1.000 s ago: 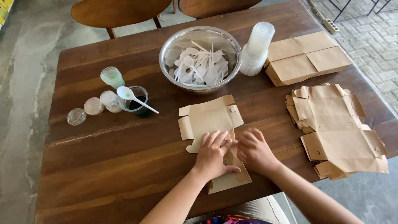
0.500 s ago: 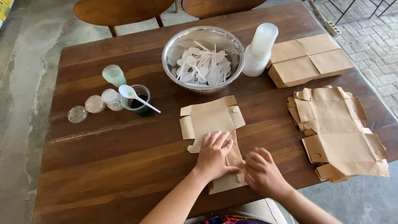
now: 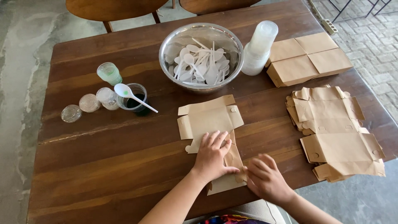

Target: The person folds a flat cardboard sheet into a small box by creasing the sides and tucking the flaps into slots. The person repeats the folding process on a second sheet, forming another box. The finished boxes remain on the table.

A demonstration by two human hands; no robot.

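Presently, the work item and its surroundings are as follows.

Carton blank: a flat brown cardboard box blank point(image 3: 209, 120) lies unfolded at centre frame, running down toward the lower centre; its near panel is raised at a crease.
Left hand: the left hand point(image 3: 213, 155) lies palm-down on the blank's middle, fingers spread and flat, gripping nothing; this appears to pin the sheet so it does not slide.
Right hand: the right hand point(image 3: 265, 178) sits at the blank's lower right edge, fingers curled, fingertips pinching a small side flap; the pinch appears to work the fold against the pinned panel.
Flat stock: a loose stack of unfolded blanks point(image 3: 333, 132) lies at right of frame, just beside the right hand, within ready reach.
Finished boxes: closed brown boxes point(image 3: 309, 58) sit at upper right, apart from the flat stock.
Cup stack: a tilted stack of clear plastic cups point(image 3: 259, 47) leans beside the boxes, touching or nearly touching the bowl.
Bowl: a steel bowl point(image 3: 201, 33) at upper centre holds white plastic spoons point(image 3: 199, 62).
Small cups: at left of frame, a dark-filled cup point(image 3: 137, 101) carries one white spoon point(image 3: 130, 94) across its rim; a green-tinted cup point(image 3: 109, 73) and clear lids point(image 3: 71, 113) stand near it.
Table: the dark wooden table point(image 3: 103, 166) bears everything.
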